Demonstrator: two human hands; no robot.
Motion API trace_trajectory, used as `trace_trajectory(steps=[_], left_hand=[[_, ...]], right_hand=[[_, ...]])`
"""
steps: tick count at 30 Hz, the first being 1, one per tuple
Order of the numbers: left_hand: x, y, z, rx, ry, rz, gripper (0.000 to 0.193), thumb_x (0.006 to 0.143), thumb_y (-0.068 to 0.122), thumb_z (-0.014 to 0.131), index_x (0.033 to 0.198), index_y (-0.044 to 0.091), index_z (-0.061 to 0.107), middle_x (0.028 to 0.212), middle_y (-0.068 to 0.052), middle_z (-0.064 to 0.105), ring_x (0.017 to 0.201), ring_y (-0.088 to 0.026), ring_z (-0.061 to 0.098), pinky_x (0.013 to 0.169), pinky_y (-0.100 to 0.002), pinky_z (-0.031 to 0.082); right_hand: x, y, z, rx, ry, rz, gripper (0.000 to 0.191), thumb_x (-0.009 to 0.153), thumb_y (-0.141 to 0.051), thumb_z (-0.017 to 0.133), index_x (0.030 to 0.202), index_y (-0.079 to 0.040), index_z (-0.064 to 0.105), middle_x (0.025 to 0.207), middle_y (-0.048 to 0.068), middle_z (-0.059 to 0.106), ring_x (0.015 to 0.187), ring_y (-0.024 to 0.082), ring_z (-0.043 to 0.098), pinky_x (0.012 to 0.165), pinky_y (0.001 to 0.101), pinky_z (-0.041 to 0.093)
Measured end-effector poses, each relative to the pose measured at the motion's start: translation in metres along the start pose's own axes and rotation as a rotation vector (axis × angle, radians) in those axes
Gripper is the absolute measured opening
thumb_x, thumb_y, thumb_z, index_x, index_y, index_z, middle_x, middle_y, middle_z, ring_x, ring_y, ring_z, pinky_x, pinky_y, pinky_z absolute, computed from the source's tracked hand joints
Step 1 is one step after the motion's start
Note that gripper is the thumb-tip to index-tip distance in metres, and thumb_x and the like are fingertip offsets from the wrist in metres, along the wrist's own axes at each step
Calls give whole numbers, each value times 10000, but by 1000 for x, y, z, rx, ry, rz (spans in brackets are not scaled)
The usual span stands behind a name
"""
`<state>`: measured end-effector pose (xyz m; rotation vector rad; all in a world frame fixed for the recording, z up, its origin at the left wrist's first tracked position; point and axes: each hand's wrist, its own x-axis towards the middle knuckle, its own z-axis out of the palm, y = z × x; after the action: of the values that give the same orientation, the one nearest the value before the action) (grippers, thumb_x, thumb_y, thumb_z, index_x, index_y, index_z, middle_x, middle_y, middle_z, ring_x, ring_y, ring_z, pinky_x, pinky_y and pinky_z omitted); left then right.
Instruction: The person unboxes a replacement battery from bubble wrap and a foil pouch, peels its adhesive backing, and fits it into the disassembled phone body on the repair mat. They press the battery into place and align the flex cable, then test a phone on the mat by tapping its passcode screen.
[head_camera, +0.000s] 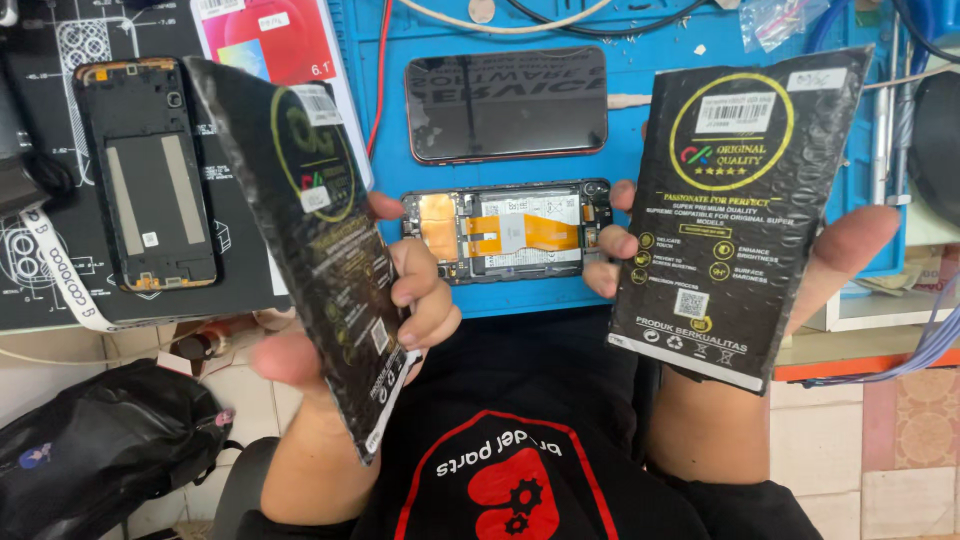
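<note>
Left hand (400, 310), right hand (830, 260), each gripping black pouches (735, 200)

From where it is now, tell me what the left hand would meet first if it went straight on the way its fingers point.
Likely the opened phone on the blue mat; the left hand, gripping a black packet, has fingers aimed at it, though depth is unclear.

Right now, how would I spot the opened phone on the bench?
Find the blue mat on the bench. Between the two hands lies the opened phone, below a dark phone lying screen up. Unlike that one, it shows orange ribbon cables and bare metal parts inside.
</note>
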<state>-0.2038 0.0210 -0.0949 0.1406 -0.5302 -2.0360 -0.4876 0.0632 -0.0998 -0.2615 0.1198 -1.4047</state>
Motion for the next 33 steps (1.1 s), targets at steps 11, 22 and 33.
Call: trace_trajectory(steps=[11, 22, 33], left_hand=[[7, 2, 25, 120, 216, -135, 970, 768, 383, 674, 1493, -154, 317, 1276, -472, 518, 1029, -537, 627, 881, -645, 535], [8, -7, 10, -26, 85, -208, 886, 879, 381, 499, 1519, -217, 365, 1358, -478, 521, 1151, -555, 625, 1062, -628, 478], [2, -10, 8, -86, 93, -221, 875, 858, 370, 492, 1510, -203, 378, 1390, -441, 553, 1210, -525, 632, 1139, -619, 469]], right_hand=[[1, -3, -12, 130, -81, 31, 965, 905, -422, 738, 1550, 146, 300, 1353, 513, 465, 1220, 640, 580, 1005, 752, 495], [-11, 23, -17, -27, 15, -34, 971, 940, -593, 692, 1476, 146, 360, 1265, 478, 543, 988, 556, 681, 780, 620, 598], [-10, 32, -19, 100, -74, 38, 1015, 912, -591, 682, 1513, 169, 380, 1280, 469, 557, 1068, 561, 663, 821, 641, 595]])
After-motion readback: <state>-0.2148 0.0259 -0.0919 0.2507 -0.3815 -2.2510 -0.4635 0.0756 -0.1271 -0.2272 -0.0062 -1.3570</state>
